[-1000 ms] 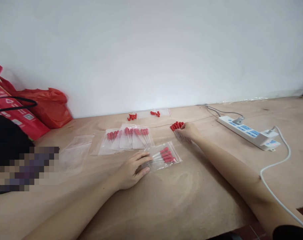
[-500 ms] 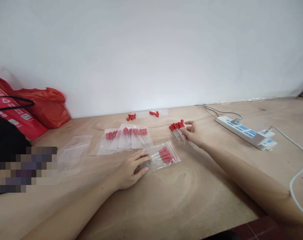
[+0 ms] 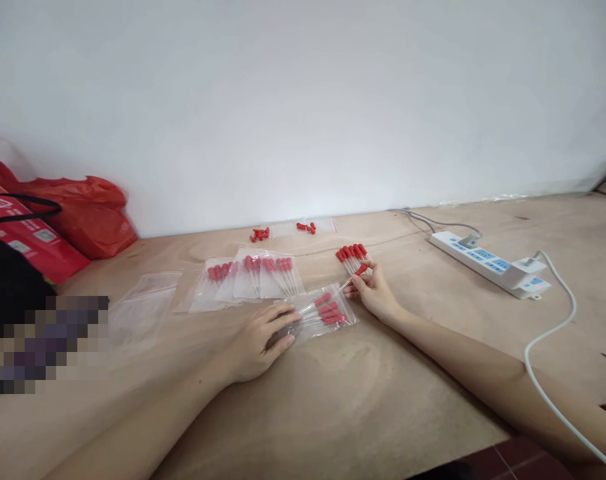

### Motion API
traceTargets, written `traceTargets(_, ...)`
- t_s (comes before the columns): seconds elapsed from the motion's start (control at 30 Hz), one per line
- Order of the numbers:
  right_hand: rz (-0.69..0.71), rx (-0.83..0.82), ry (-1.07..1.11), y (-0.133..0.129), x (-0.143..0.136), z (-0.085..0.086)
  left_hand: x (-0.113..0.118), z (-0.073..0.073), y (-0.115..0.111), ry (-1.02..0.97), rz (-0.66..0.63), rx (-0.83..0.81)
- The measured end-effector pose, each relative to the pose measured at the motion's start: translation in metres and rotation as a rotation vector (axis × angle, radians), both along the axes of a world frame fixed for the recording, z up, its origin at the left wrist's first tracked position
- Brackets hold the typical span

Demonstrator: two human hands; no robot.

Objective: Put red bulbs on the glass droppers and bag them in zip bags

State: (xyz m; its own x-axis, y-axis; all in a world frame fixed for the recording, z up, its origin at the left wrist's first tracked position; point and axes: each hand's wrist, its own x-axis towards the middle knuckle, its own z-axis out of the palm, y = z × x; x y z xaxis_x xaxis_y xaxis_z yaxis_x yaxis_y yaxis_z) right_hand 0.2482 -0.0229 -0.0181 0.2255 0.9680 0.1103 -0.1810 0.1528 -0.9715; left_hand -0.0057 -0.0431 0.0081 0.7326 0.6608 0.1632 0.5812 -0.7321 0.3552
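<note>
My left hand rests on the table with its fingertips pressing down the left end of a clear zip-lock bag. Several glass droppers with red rubber bulbs lie inside this bag, bulbs to the right. Between the fingers of my right hand is one dropper, its glass tip pointing down-left at the bag's right end. Whether the tip has entered the bag is too small to tell. Just behind that hand lies a row of loose droppers.
Filled bags of droppers overlap behind my left hand. Flat clear bags lie at left. Loose red bulbs and another bag sit by the wall. A power strip with cables is right; red bags stand left.
My right hand has moved from the row of loose droppers toward the bag, carrying one dropper taken from it. My left hand stays on the bag.
</note>
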Motion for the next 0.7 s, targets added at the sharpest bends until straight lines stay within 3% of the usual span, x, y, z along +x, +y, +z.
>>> traceTargets(0.23, 0.152, -0.077, -0.098, -0.01, 0.002, -0.001, -0.001, -0.001, 0.001, 0.019, 0.003, -0.011)
traceTargets(0.43, 0.388, -0.123, -0.259, -0.01, 0.002, 0.001, -0.001, -0.004, 0.002, 0.007, 0.026, -0.009)
traceTargets(0.63, 0.258, -0.116, -0.306, -0.003, -0.001, -0.004, -0.001, -0.005, 0.002, -0.001, 0.021, -0.003)
traceTargets(0.7, 0.292, -0.086, -0.393, -0.001, 0.0, -0.004, -0.001, -0.005, 0.002, -0.003, 0.02, 0.003)
